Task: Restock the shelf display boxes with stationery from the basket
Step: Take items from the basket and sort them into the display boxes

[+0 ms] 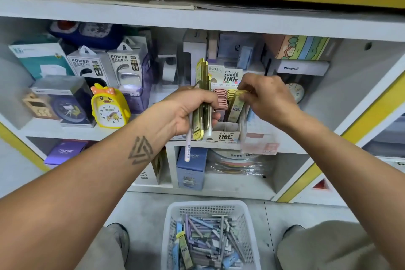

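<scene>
The left hand [186, 112] is curled round a bundle of yellow lead cases [202, 85] and one pale pen [188, 140], held together in front of the shelf. The cases stand almost upright in the grip, long axis vertical, their tops rising well above the knuckles and their lower ends showing just below the palm. The pen runs nearly parallel to them, tilted slightly, with its lower end hanging below the hand and pointing down toward the floor. The left forearm reaches in from the near left, wrist turned so the back of the hand faces left and the fingers [215, 115] wrap toward the right.

The right hand [267, 94] comes from the near right with the wrist bent, its fingertips pinching the top of a single yellow lead case [237, 105]. That case stands steeply, leaning a little to the right, its lower end down inside the display box [225, 131], just right of a row of pink cases [220, 98] and in front of other yellow ones. The display box sits on the white shelf [131, 131], directly between the two hands, touching neither palm.

On the floor, near and centred between the person's knees, stands the white basket [206, 206], holding a loose heap of pens and lead cases lying at mixed angles. A yellow duck clock [108, 107] stands on the shelf to the left.
</scene>
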`<state>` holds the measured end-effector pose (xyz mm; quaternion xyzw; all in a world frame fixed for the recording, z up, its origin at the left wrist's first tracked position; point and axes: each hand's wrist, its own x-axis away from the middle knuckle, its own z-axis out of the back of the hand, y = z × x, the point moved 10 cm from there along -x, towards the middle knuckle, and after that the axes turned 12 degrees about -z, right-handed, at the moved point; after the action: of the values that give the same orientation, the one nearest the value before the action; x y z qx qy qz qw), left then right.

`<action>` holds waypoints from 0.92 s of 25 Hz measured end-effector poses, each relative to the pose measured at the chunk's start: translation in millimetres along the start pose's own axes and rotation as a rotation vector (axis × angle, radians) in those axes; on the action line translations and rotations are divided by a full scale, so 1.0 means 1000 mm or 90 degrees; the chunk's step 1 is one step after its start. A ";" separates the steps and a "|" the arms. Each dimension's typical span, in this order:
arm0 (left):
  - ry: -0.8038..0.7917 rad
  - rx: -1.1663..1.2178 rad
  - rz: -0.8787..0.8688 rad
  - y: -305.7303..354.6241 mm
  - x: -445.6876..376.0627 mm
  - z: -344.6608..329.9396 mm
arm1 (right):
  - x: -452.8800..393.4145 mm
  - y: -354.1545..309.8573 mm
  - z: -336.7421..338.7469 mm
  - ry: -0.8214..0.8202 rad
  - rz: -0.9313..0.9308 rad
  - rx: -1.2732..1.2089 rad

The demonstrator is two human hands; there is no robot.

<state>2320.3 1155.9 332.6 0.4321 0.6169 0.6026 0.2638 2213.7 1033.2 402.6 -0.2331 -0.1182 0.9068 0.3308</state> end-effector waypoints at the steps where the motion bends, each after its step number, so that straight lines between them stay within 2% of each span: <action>1: -0.004 0.006 0.000 0.001 0.001 -0.002 | 0.001 0.000 -0.005 -0.018 0.000 -0.001; 4: -0.019 0.013 -0.004 0.004 0.002 -0.009 | 0.005 -0.004 -0.017 -0.053 0.004 -0.012; 8: -0.025 0.037 0.007 0.003 0.003 -0.011 | 0.008 -0.009 -0.024 -0.027 0.037 0.226; 9: -0.026 0.047 0.007 0.004 0.003 -0.011 | 0.008 -0.010 -0.021 -0.010 0.032 0.234; 11: -0.027 0.065 0.001 0.004 0.003 -0.012 | 0.008 -0.010 -0.012 -0.020 -0.017 0.083; 14: -0.010 0.086 -0.019 0.008 0.002 -0.013 | 0.012 -0.009 -0.018 -0.178 -0.188 -0.426; 15: 0.004 0.097 -0.024 0.009 0.001 -0.012 | 0.017 -0.016 -0.022 -0.241 -0.211 -0.542; 16: 0.022 0.112 -0.029 0.011 0.000 -0.011 | 0.022 -0.024 -0.024 -0.294 -0.206 -0.584; 18: 0.062 0.145 -0.036 0.012 -0.001 -0.005 | 0.032 -0.041 -0.028 -0.363 -0.173 -0.565; 23: 0.106 0.171 -0.065 0.014 -0.001 -0.002 | 0.038 -0.041 -0.031 -0.368 -0.224 -0.599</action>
<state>2321.9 1152.7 346.6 0.3797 0.7329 0.5344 0.1819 2226.0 1090.2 377.7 -0.0746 -0.6310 0.7148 0.2920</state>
